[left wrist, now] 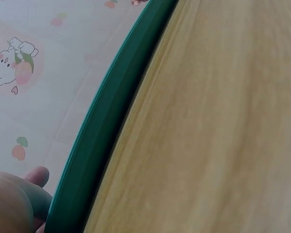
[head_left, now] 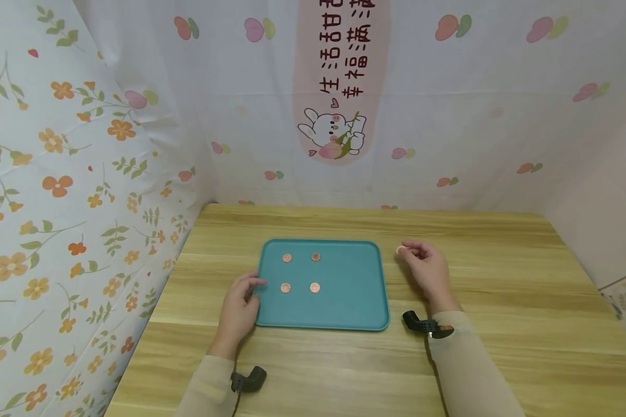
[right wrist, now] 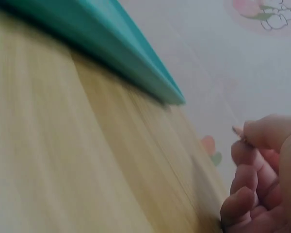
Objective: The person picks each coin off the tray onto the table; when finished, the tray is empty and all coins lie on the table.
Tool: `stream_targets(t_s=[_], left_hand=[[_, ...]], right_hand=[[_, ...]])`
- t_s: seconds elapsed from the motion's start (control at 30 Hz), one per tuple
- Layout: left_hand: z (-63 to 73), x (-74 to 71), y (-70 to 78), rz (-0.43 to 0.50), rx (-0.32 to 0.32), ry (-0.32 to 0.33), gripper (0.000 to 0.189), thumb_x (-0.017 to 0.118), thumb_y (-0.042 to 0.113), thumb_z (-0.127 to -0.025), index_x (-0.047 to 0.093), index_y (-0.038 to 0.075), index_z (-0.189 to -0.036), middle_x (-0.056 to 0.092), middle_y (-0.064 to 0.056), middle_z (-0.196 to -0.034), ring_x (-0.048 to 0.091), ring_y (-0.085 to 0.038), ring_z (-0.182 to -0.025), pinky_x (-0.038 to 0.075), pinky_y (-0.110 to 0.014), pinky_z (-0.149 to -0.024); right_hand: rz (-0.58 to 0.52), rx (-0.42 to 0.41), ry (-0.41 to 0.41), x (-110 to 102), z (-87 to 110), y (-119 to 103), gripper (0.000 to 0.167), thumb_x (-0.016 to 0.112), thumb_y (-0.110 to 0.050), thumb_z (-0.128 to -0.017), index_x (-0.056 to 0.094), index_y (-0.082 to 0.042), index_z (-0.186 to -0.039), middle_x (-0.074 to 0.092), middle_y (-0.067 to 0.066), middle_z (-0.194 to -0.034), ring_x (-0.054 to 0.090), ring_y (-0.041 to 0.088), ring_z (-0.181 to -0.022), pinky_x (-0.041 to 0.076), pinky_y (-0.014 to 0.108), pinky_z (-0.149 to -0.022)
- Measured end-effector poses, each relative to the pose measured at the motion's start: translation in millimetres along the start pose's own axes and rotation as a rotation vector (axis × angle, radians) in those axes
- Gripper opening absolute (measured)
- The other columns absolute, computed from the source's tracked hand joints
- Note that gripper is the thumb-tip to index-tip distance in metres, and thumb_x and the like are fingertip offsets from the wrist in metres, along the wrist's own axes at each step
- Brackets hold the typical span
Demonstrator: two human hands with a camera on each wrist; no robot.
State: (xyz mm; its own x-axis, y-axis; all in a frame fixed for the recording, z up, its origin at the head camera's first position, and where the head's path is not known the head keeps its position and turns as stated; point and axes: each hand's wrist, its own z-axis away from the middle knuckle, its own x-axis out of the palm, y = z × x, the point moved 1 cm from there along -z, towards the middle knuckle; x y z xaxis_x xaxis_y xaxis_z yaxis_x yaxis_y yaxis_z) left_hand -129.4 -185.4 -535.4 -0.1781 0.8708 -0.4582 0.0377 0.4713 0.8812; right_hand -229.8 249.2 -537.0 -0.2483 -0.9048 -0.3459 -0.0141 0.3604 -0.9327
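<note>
Four-sided with rounded corners, a teal tray (head_left: 344, 313) lies on the wooden table. Several copper coins lie flat in its left half, among them an upper-left coin (head_left: 287, 258) and a lower-right coin (head_left: 315, 287). Off the tray's right side, my right hand (head_left: 426, 267) pinches another copper coin (head_left: 400, 249) between thumb and finger. That coin shows nearly edge-on in the right wrist view (right wrist: 237, 131). At the tray's left rim rests my left hand (head_left: 242, 304), with loosely bent fingers and one finger reaching over the rim. Its contact underneath is partly hidden.
The wooden table (head_left: 490, 278) reaches past the tray on every side. A white patterned cloth (head_left: 422, 116) hangs behind it, and a floral cloth (head_left: 83, 231) hangs at the left. Black wrist mounts (head_left: 422, 324) sit on both sleeves.
</note>
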Motion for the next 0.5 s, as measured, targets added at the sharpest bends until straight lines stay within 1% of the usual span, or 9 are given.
stream_targets(t_s=[0.13, 0.23, 0.37, 0.5], left_hand=[[0.2, 0.2, -0.6, 0.001, -0.002, 0.001, 0.033, 0.056, -0.017, -0.092, 0.074, 0.0, -0.113, 0.058, -0.015, -0.148, 0.053, -0.035, -0.142, 0.046, -0.047, -0.118], [0.0, 0.2, -1.4, -0.002, -0.004, -0.001, 0.033, 0.056, -0.017, -0.092, 0.074, 0.001, -0.113, 0.059, -0.014, -0.148, 0.053, -0.035, -0.142, 0.046, -0.046, -0.118], [-0.1, 0.2, -1.2, -0.003, -0.007, -0.004, 0.032, 0.057, -0.016, -0.093, 0.074, 0.001, -0.113, 0.058, -0.014, -0.148, 0.053, -0.036, -0.142, 0.045, -0.047, -0.118], [0.1, 0.4, -0.3, -0.004, -0.005, -0.001, 0.033, 0.057, -0.017, -0.092, 0.074, 0.001, -0.113, 0.059, -0.014, -0.148, 0.053, -0.036, -0.142, 0.045, -0.048, -0.118]], right_hand=[[0.086, 0.018, 0.042, -10.0, -1.5, 1.5, 0.029, 0.08, -0.028, -0.098, 0.078, -0.005, -0.116, 0.072, -0.001, -0.09, 0.062, 0.008, -0.081, 0.049, 0.017, -0.068], [0.139, 0.021, 0.064, -13.7, -1.6, 0.8, 0.026, 0.079, -0.025, -0.097, 0.079, -0.004, -0.112, 0.074, 0.003, -0.089, 0.062, 0.005, -0.079, 0.048, 0.017, -0.069], [0.19, -0.001, 0.061, -13.8, -2.1, 1.6, 0.023, 0.081, -0.022, -0.096, 0.079, -0.003, -0.109, 0.077, 0.009, -0.09, 0.062, 0.002, -0.075, 0.047, 0.016, -0.068], [0.237, -0.028, 0.042, -12.5, -3.7, 4.2, 0.022, 0.081, -0.021, -0.096, 0.079, -0.003, -0.108, 0.078, 0.01, -0.092, 0.062, 0.002, -0.075, 0.047, 0.015, -0.066]])
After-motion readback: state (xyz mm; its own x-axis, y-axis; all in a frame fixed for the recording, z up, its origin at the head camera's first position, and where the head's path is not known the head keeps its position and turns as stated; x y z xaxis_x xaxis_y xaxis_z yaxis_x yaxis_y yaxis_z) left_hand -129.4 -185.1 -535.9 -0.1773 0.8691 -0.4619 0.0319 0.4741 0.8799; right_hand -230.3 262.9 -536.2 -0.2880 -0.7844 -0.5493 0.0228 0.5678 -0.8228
